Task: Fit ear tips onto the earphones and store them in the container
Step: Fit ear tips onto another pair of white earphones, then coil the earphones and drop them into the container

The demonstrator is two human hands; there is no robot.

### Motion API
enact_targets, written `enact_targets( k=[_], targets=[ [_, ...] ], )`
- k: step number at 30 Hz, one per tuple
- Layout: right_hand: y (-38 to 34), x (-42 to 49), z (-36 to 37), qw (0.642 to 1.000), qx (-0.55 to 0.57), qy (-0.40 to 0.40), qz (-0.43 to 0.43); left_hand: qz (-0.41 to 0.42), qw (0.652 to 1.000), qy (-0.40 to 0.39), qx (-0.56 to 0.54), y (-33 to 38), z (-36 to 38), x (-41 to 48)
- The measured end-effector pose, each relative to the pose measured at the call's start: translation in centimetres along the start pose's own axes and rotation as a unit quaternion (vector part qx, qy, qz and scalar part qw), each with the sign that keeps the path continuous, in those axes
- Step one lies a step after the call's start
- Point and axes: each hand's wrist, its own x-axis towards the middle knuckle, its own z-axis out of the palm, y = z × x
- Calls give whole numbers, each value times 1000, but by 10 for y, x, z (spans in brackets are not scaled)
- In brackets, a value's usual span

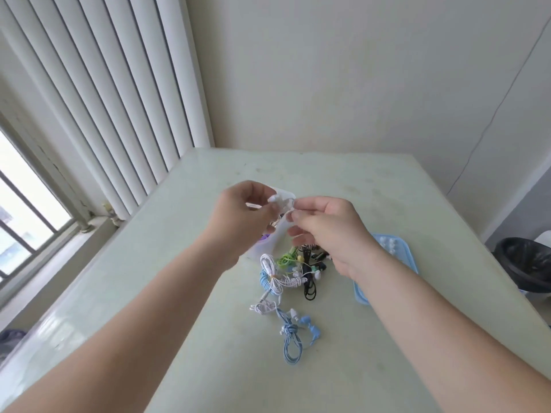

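Note:
Both hands are raised above the table, fingertips nearly meeting. My left hand (241,214) pinches a small white earbud (275,199) between thumb and forefinger. My right hand (328,234) pinches a tiny white piece against it; whether it is an ear tip or the cord I cannot tell. Behind the hands stands a clear plastic container (287,193), mostly hidden. Below lies a pile of coiled earphones (293,269) in white, green, black and blue. A blue-striped pair (293,338) lies nearest me.
A light blue tray (408,260) holding several white ear tips sits at the right, partly behind my right forearm. The pale green table (179,293) meets a radiator and window on the left. A black-lined bin (527,263) stands on the floor at far right.

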Motion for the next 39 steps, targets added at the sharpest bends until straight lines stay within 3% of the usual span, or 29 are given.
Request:
enact_targets(
  k=[4, 6, 8, 10, 15, 19, 21, 23, 25, 29, 34, 36, 39],
  targets=[
    [-2, 18, 15, 999, -50, 6, 4, 59, 980, 70, 179, -20, -20, 55],
    [-1, 17, 16, 998, -57, -13, 2, 73, 939, 62, 330, -33, -20, 71],
    [1, 15, 15, 998, -65, -26, -1, 47, 877, 7, 478, -40, -16, 77],
    [3, 14, 11, 997, -73, -30, 1, 35, 825, -29, 563, -36, -10, 76],
    [9, -3, -8, 993, -116, -34, 2, 39, 799, -62, 596, -23, -6, 61],
    [17, -26, -26, 968, -228, -104, 19, 177, 851, -53, 492, -7, -5, 20],
    [20, -39, -33, 947, -286, -144, 38, 213, 857, -169, 437, 3, -1, -17],
    [25, -52, -38, 926, -329, -178, 55, 215, 827, -305, 420, 1, 6, -50],
    [32, -60, -40, 905, -367, -203, 72, 209, 801, -351, 438, -13, 14, -65],
    [48, -80, -50, 904, -381, -172, 89, 207, 794, -355, 448, -26, 20, -75],
    [61, -102, -61, 936, -321, -128, 68, 261, 749, -368, 485, -43, 10, -80],
    [64, -107, -61, 940, -315, -121, 47, 303, 758, -338, 468, -46, 10, -80],
    [62, -112, -62, 951, -271, -144, 25, 295, 813, -288, 411, -27, 13, -82]
  ],
)
